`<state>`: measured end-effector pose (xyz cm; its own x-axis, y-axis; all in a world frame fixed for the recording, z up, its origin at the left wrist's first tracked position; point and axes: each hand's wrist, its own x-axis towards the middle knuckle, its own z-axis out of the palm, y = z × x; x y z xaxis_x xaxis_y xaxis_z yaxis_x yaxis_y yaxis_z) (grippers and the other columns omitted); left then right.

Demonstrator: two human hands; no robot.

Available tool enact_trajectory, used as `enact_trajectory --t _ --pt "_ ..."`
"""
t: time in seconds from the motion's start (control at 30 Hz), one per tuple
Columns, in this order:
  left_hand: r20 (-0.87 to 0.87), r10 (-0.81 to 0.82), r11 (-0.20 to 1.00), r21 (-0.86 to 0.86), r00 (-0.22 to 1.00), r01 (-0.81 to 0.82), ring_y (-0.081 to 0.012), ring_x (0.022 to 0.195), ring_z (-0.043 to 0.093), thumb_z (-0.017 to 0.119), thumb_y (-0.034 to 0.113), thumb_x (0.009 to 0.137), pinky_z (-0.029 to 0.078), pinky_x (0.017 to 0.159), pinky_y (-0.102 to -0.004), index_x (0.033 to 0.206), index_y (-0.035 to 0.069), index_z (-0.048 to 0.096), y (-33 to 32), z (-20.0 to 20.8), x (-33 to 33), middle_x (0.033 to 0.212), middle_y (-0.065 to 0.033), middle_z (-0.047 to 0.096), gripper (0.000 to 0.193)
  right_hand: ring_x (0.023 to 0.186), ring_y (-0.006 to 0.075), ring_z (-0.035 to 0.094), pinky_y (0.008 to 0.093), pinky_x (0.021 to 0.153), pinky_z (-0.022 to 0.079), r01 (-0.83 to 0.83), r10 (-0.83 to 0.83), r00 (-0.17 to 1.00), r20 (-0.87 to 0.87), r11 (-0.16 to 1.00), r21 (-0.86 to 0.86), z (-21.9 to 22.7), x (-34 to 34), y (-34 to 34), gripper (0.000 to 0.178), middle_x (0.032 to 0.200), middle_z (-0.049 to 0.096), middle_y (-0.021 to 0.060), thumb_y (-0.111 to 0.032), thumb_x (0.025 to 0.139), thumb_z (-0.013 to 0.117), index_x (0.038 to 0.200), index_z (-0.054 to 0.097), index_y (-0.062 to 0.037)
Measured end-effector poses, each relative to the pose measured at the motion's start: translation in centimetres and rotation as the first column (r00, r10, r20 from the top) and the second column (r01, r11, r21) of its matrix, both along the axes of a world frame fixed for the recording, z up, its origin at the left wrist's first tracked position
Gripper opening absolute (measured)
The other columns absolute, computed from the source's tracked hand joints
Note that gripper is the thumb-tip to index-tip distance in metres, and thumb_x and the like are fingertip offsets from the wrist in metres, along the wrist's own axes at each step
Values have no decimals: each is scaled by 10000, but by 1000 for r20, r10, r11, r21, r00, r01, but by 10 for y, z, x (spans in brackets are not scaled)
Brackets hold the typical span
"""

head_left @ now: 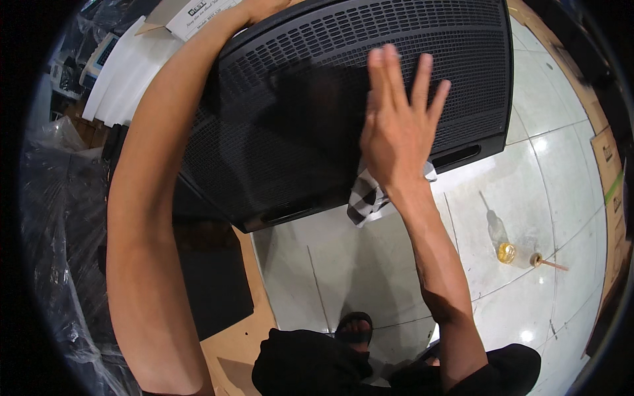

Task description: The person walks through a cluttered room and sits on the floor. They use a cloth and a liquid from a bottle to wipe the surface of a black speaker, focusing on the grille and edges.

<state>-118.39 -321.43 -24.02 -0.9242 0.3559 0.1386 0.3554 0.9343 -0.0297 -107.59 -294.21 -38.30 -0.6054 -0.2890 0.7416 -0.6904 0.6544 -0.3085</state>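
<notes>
A large black speaker cabinet [297,158] with a perforated grille fills the upper middle of the head view. My left hand [261,9] reaches to its far upper edge, its fingers mostly hidden and cut off by the picture's top. Over the lower right part of the grille is my right hand [399,125], slightly blurred, with fingers stretched and spread. A black, grey and white checked cloth [367,200] shows beneath the right palm and wrist and hangs past the speaker's near edge. Whether the hidden thumb touches the cloth I cannot tell.
On the tiled floor [370,264] at right stands a clear bottle [506,253] with yellow liquid and a thin stick. Clear plastic wrap [63,264] covers things at left. A black panel [221,284] lies on cardboard [247,336] near me. A white carton [198,16] is behind.
</notes>
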Motion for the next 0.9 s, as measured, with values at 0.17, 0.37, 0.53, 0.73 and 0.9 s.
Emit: enact_trajectory --t 0.17,0.37,0.53,0.73,0.9 --pt "-2 59 996 -68 998 -59 -394 1026 646 456 435 990 492 907 -443 1166 58 679 22 -5 -11 1100 -255 667 472 1468 368 235 628 1166 163 -64 64 996 54 998 -10 -27 22 12 669 1535 386 88 71 814 552 1456 442 -83" --pt "4 68 997 23 998 -68 -395 1057 631 441 443 993 479 925 -443 1191 74 673 18 -1 9 1131 -242 665 478 1404 332 390 562 1164 253 -249 254 967 -6 943 -221 -31 33 44 637 1492 438 167 125 819 502 1436 452 -23" --pt "26 76 996 -51 997 -75 -397 1081 621 432 449 1000 471 944 -443 1209 77 662 21 2 7 1166 -234 657 485 1148 320 627 388 915 579 12 531 820 214 358 -934 2 38 65 319 1244 578 272 -40 1005 464 1301 459 81" --pt "14 13 1000 -23 1000 -13 -401 1081 617 426 453 1001 473 942 -447 1208 84 664 21 1 5 1170 -235 654 485 885 211 708 297 773 605 203 742 619 256 164 -965 11 30 69 190 1025 677 186 -49 938 638 1078 635 80" --pt "11 -18 1000 5 1000 18 -405 1085 614 425 453 1002 475 941 -452 1230 101 654 15 1 9 1187 -237 645 478 736 101 628 217 638 506 -68 551 781 294 543 -837 20 18 47 140 962 674 82 -42 903 676 1026 707 18"
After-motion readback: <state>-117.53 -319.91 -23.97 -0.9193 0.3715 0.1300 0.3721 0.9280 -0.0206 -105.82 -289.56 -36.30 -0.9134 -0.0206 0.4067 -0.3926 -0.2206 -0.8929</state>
